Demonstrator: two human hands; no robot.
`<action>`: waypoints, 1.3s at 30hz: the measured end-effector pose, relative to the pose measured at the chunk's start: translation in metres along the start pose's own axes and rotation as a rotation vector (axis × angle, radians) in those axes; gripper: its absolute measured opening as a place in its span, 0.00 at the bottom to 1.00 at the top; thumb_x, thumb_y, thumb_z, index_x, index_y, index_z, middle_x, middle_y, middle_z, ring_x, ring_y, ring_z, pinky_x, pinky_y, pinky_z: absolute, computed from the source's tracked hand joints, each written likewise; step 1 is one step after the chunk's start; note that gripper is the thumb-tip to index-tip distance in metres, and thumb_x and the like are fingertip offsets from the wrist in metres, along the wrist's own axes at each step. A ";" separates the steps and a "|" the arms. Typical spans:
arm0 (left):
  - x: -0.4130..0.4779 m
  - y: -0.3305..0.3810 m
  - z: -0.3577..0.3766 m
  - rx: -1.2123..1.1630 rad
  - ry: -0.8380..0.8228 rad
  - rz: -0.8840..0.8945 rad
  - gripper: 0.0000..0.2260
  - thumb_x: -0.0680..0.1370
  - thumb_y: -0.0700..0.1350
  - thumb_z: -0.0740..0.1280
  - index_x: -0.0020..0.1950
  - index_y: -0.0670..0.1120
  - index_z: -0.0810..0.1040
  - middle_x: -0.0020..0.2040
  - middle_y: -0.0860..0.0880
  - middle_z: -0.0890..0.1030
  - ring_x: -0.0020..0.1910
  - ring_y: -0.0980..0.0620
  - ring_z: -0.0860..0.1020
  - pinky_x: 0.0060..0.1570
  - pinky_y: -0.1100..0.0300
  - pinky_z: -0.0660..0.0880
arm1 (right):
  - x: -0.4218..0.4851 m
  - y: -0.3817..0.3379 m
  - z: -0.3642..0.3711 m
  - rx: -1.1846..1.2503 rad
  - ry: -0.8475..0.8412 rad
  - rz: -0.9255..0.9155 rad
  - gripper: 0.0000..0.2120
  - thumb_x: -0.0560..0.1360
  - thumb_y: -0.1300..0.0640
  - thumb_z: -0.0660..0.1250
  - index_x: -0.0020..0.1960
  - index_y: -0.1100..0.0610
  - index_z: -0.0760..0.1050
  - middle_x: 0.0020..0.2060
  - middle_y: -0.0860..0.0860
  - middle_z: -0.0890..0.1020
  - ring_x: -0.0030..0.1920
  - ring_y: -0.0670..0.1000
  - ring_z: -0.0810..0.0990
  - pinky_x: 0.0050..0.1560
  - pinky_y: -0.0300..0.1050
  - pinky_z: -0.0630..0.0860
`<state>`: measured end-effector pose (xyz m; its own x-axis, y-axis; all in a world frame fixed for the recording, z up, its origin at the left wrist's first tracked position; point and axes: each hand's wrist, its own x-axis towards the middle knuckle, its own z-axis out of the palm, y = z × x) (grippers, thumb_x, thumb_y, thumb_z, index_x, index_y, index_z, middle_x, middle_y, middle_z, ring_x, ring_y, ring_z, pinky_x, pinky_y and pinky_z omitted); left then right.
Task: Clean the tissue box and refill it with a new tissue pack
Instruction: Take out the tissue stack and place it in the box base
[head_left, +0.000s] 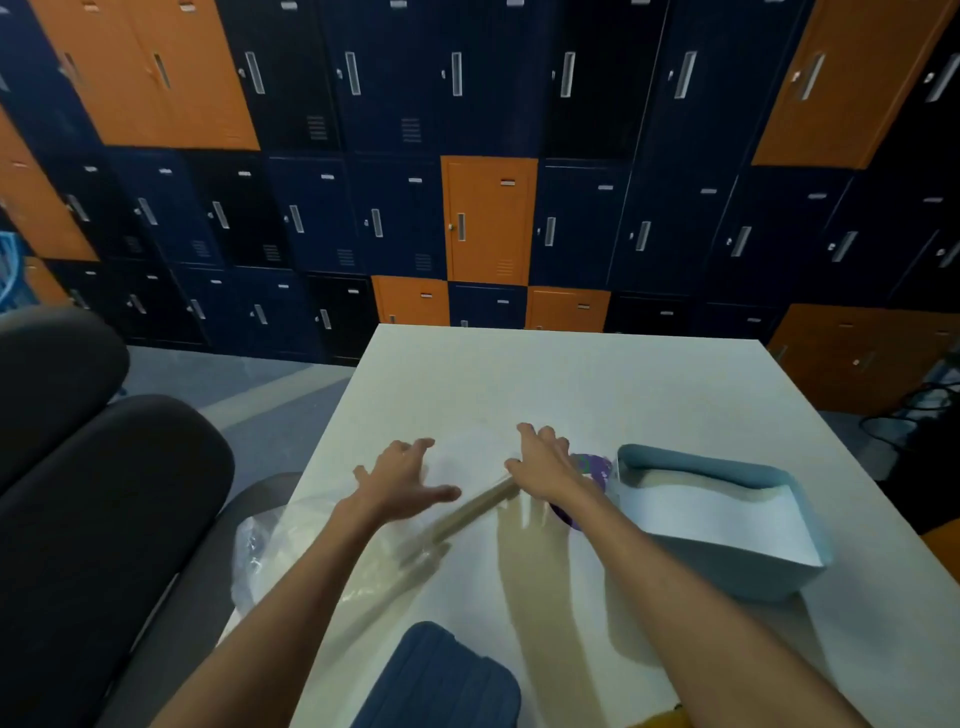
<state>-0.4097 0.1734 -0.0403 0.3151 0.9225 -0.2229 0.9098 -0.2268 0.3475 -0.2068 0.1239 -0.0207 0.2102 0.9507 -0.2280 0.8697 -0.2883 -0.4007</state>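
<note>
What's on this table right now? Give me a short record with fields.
surface: white table
box: pale blue plastic box, open-topped, white tissues inside, right of both hands
left: left hand, fingers spread, holding nothing
right: right hand over a purple item; grip unclear
between hands: blurred tan strip
near edge: dark blue ribbed object
left edge: clear plastic bag

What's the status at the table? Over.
Left hand open, empty. Right hand over purple packet, grip unclear. Tissue box open, white paper inside. Blurred tan strip between hands.
</note>
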 end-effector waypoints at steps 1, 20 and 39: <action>0.000 -0.001 0.006 0.029 -0.030 -0.002 0.44 0.67 0.71 0.67 0.76 0.55 0.54 0.75 0.45 0.61 0.74 0.44 0.59 0.67 0.34 0.54 | 0.003 0.000 0.004 -0.003 -0.006 0.041 0.22 0.78 0.55 0.57 0.70 0.57 0.60 0.66 0.59 0.65 0.65 0.61 0.64 0.57 0.54 0.64; 0.003 -0.006 0.050 0.071 0.047 0.018 0.50 0.66 0.76 0.61 0.76 0.59 0.35 0.78 0.48 0.48 0.77 0.44 0.47 0.67 0.27 0.43 | 0.021 -0.012 0.026 0.540 0.099 0.148 0.22 0.73 0.57 0.69 0.65 0.58 0.69 0.59 0.56 0.75 0.58 0.55 0.74 0.51 0.44 0.71; -0.015 0.000 0.032 -0.098 0.071 0.027 0.56 0.64 0.66 0.72 0.74 0.61 0.32 0.75 0.43 0.54 0.76 0.44 0.51 0.67 0.29 0.45 | 0.017 -0.009 0.006 1.108 0.015 0.237 0.20 0.70 0.66 0.69 0.58 0.58 0.67 0.53 0.57 0.77 0.48 0.57 0.80 0.44 0.54 0.81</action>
<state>-0.4064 0.1494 -0.0662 0.3165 0.9369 -0.1485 0.8693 -0.2238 0.4408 -0.2134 0.1415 -0.0264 0.3290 0.8577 -0.3952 -0.0657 -0.3966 -0.9156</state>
